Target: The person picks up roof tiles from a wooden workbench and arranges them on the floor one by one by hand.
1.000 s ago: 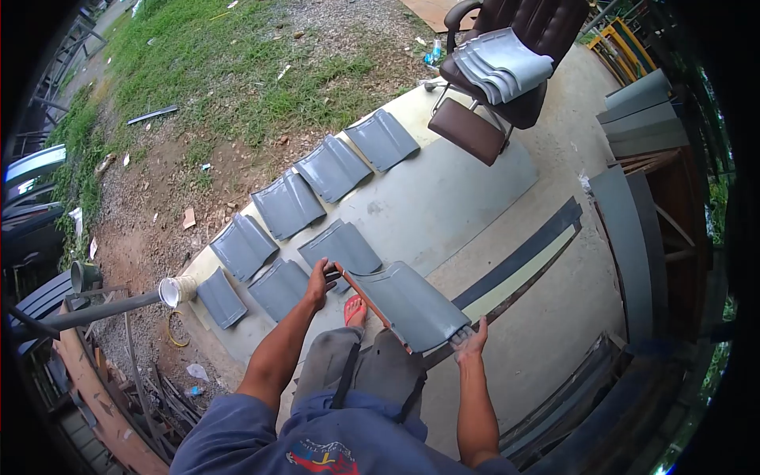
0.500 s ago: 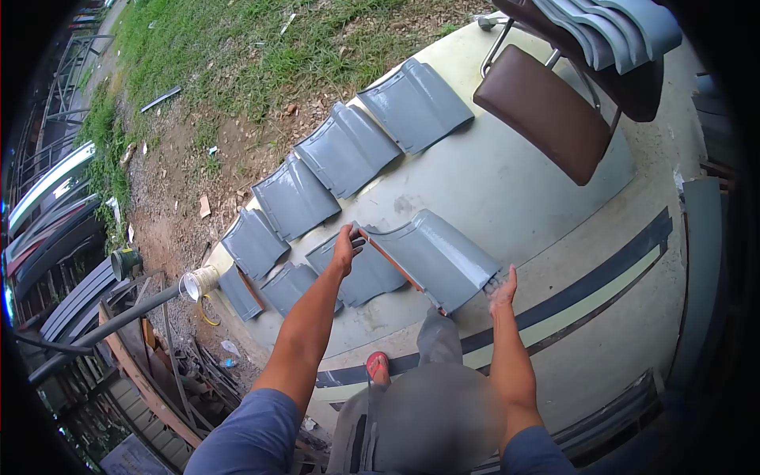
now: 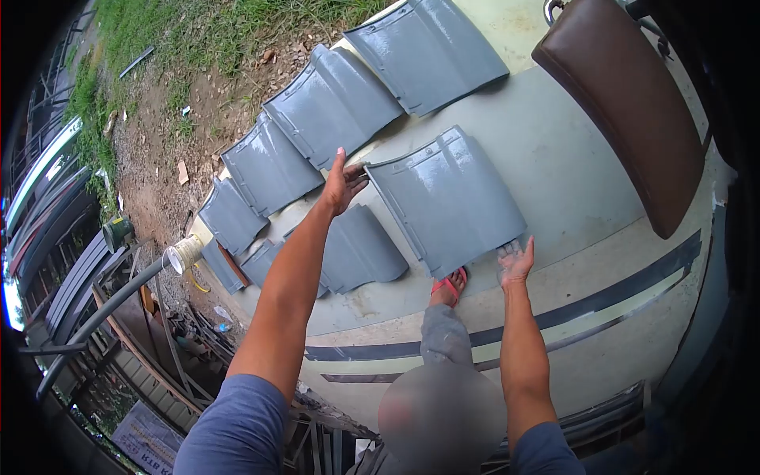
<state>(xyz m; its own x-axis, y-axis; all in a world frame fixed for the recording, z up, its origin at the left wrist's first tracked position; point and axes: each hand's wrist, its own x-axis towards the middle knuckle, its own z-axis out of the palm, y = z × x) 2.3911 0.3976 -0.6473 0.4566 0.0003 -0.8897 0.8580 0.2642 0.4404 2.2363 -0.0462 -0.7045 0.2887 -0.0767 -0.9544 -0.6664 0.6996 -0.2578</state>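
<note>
A glossy grey roof tile (image 3: 447, 202) lies level between my two hands, low over the pale floor sheet. The fingertips of my left hand (image 3: 340, 190) are at its upper left corner, thumb raised. At the lower right edge, my right hand (image 3: 515, 262) is turned palm up, its fingertips tucked beneath the rim. Close to the tile's near edge is my foot in a red flip-flop (image 3: 450, 286). Another grey tile (image 3: 360, 249) rests on the sheet just left of the held one.
A slanting row of grey tiles (image 3: 332, 103) runs along the far side, by dirt and grass. To the right stands a brown padded chair (image 3: 625, 111). A white bucket (image 3: 185, 252) sits at the left edge. Dark and pale strips (image 3: 554, 321) cross the floor in front.
I have carried the tile to the right and levelled it, so its orange side edge no longer shows. My foot has stepped forward and right, and the view has shifted closer.
</note>
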